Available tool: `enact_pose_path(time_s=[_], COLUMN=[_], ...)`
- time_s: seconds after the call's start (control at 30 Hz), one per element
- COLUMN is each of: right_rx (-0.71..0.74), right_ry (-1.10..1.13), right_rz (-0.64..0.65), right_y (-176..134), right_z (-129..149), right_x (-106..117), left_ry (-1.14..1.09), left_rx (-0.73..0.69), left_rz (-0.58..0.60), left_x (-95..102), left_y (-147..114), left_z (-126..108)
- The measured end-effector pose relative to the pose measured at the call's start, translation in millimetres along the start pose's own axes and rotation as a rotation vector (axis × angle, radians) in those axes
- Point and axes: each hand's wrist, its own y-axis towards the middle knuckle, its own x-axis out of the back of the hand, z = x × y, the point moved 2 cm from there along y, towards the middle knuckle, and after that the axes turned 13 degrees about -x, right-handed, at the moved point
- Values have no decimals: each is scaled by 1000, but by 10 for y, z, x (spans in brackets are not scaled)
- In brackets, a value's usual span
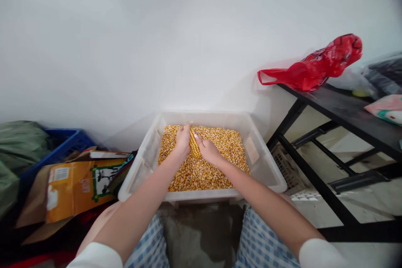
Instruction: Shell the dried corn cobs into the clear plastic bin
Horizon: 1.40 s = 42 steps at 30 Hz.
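Note:
An ear of corn (194, 144), yellow and still covered in kernels along the visible side, is held over a plastic bin. My left hand (183, 139) wraps round its left side, fingers curled behind the cob. From the right, my right hand (207, 149) grips the same ear, its thumb pressed against the rows. Below both hands, loose yellow and whitish corn kernels (216, 176) fill the lower part of the translucent bin (266, 171). The fingertips on the far side of the cob are partly hidden.
A black-framed table (351, 111) stands at right with a red plastic bag (323, 65) on it. At left are an orange cardboard box (75, 188) and a blue crate (70, 144) with a green bag (21, 144). A white wall (188, 37) rises behind the bin.

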Motion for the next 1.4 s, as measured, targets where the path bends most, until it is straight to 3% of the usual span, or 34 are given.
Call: enact_pose_path(time_s=[0.27, 0.37, 0.57, 0.77, 0.87, 1.03, 1.27, 1.4], right_rx=[-138, -169, 10, -1, -18, -46, -57, -39], right_ry=[288, 279, 140, -10, -14, 160, 278, 261], right_rz=[104, 159, -4, -51, -24, 37, 28, 42], right_y=[124, 144, 60, 35, 59, 117, 121, 90], right_z=[-150, -146, 9, 21, -19, -101, -39, 6], right_x=[11, 29, 103, 44, 45, 94, 101, 79], left_ry=[-72, -68, -24, 63, 55, -94, -69, -119], left_rx=[224, 143, -37, -92, -54, 206, 30, 62], left_rz=[40, 57, 129, 109, 108, 114, 123, 173], left_x=[-19, -28, -65, -60, -52, -57, -69, -99], left_y=[-13, -14, -74, -91, -99, -86, -107, -180], left_z=[-30, -28, 7, 7, -13, -8, -30, -30])
